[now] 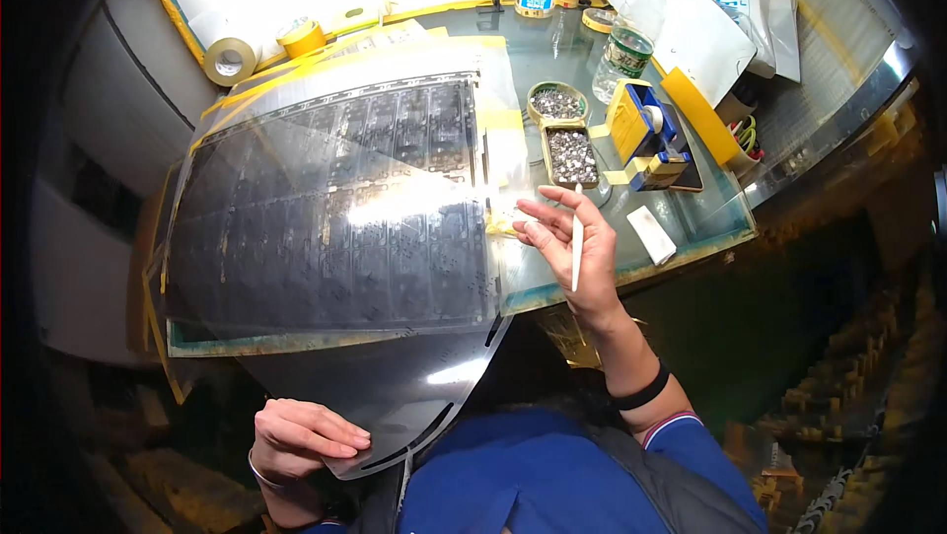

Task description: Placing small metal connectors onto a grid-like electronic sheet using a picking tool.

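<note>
My left hand grips the near corner of a clear, flexible film sheet, fingers on top. That sheet hangs in a curve over the table's front edge toward my body. Its far part overlaps a dark film printed with rows of repeated patterns, lying on the glass tabletop. My right hand is raised at the right edge of the films, with a slim white stick held upright among its fingers. The thumb and fingertips are close to a piece of yellow tape; whether they touch it I cannot tell.
Beyond my right hand stand a tray of small metallic-looking pieces, a round dish and a blue tape dispenser. Farther back is a clear bottle. A folded white piece lies near the right edge. Tape rolls sit far left.
</note>
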A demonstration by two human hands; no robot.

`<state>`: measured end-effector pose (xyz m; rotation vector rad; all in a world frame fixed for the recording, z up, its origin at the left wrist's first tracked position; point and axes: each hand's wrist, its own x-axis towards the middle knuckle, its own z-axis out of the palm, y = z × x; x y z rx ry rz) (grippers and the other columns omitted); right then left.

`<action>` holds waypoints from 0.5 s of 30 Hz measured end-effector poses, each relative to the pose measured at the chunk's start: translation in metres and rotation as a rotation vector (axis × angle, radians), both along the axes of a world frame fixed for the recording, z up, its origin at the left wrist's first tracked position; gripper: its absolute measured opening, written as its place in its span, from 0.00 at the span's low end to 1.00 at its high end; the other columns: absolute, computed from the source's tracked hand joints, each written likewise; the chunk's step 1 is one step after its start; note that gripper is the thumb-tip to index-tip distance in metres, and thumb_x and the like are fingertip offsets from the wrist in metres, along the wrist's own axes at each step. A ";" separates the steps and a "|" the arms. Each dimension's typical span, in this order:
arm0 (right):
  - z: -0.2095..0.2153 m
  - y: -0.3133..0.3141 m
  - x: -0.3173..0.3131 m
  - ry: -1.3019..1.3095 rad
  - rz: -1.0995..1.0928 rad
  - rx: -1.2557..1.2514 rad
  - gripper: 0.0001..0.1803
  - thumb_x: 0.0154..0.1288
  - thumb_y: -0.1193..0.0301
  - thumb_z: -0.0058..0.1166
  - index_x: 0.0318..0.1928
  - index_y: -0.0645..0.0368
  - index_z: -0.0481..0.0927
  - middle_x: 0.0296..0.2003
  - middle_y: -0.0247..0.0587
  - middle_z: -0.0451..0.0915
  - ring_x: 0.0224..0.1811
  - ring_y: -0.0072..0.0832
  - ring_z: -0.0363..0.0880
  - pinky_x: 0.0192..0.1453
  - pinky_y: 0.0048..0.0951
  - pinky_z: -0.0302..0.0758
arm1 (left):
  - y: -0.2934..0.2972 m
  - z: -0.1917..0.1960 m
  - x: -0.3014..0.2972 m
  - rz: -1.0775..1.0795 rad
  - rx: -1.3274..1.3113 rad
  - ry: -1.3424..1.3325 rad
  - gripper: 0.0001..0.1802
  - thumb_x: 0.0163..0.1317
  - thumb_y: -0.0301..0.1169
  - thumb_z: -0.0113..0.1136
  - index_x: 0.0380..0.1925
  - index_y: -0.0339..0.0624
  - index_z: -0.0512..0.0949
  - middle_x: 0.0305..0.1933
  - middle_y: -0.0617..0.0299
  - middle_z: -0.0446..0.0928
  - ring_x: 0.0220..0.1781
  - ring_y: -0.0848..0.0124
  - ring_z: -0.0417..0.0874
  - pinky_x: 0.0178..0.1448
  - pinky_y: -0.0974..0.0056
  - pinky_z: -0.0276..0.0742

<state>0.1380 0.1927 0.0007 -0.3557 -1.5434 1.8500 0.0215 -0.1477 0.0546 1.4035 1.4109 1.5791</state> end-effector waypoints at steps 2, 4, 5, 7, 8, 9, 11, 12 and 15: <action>0.002 0.000 0.001 -0.005 -0.005 0.006 0.20 0.66 0.82 0.53 0.58 0.70 0.67 0.49 0.59 0.79 0.45 0.33 0.84 0.50 0.31 0.83 | -0.002 0.000 0.000 0.017 0.008 -0.045 0.13 0.37 0.14 0.67 0.29 0.30 0.85 0.32 0.43 0.84 0.37 0.53 0.88 0.42 0.61 0.87; 0.002 0.001 0.003 -0.014 0.021 -0.019 0.20 0.66 0.81 0.54 0.57 0.70 0.67 0.49 0.60 0.79 0.47 0.34 0.83 0.49 0.31 0.84 | -0.007 -0.003 -0.004 -0.011 0.052 -0.084 0.13 0.37 0.14 0.68 0.28 0.29 0.85 0.32 0.43 0.84 0.36 0.52 0.88 0.43 0.59 0.87; 0.002 0.002 0.002 -0.020 0.025 -0.028 0.20 0.66 0.81 0.54 0.57 0.70 0.67 0.49 0.60 0.79 0.48 0.34 0.83 0.49 0.31 0.84 | -0.008 -0.003 -0.007 -0.029 0.062 -0.097 0.11 0.38 0.15 0.69 0.28 0.29 0.85 0.32 0.42 0.84 0.36 0.52 0.88 0.43 0.58 0.87; 0.002 0.003 0.002 -0.041 0.030 0.003 0.20 0.66 0.81 0.54 0.57 0.70 0.67 0.49 0.61 0.78 0.48 0.33 0.82 0.49 0.31 0.84 | -0.009 -0.005 -0.006 -0.016 0.082 -0.127 0.11 0.38 0.15 0.69 0.28 0.29 0.85 0.32 0.42 0.84 0.36 0.51 0.88 0.43 0.58 0.87; 0.002 0.004 0.002 -0.057 0.032 0.033 0.20 0.66 0.81 0.54 0.57 0.70 0.67 0.49 0.61 0.78 0.48 0.33 0.82 0.49 0.31 0.84 | -0.009 -0.006 -0.005 -0.007 0.102 -0.152 0.11 0.39 0.15 0.69 0.28 0.28 0.85 0.32 0.41 0.84 0.36 0.51 0.88 0.43 0.58 0.87; 0.002 0.004 0.001 -0.059 0.034 0.032 0.20 0.66 0.81 0.54 0.57 0.70 0.67 0.49 0.61 0.78 0.48 0.33 0.82 0.49 0.31 0.84 | -0.010 -0.007 -0.006 -0.014 0.109 -0.146 0.11 0.39 0.15 0.69 0.28 0.28 0.85 0.32 0.41 0.84 0.36 0.51 0.88 0.43 0.58 0.87; 0.004 0.003 0.000 -0.083 0.047 -0.007 0.20 0.66 0.81 0.54 0.57 0.70 0.68 0.48 0.60 0.79 0.45 0.31 0.83 0.47 0.30 0.84 | -0.011 -0.007 -0.006 -0.021 0.098 -0.144 0.11 0.39 0.16 0.69 0.28 0.28 0.85 0.32 0.41 0.84 0.35 0.51 0.88 0.43 0.58 0.87; 0.006 0.003 0.000 -0.084 0.048 -0.007 0.20 0.66 0.81 0.54 0.57 0.70 0.68 0.48 0.60 0.79 0.45 0.31 0.83 0.47 0.30 0.84 | -0.011 -0.008 -0.006 -0.030 0.088 -0.141 0.11 0.39 0.16 0.69 0.29 0.28 0.85 0.33 0.40 0.84 0.35 0.51 0.88 0.43 0.58 0.87; 0.009 0.004 -0.001 -0.181 0.080 -0.042 0.20 0.66 0.80 0.55 0.57 0.70 0.68 0.46 0.59 0.80 0.42 0.31 0.84 0.45 0.28 0.84 | -0.011 -0.007 -0.007 -0.078 0.035 -0.155 0.13 0.40 0.15 0.68 0.31 0.28 0.85 0.35 0.40 0.84 0.38 0.51 0.88 0.45 0.58 0.86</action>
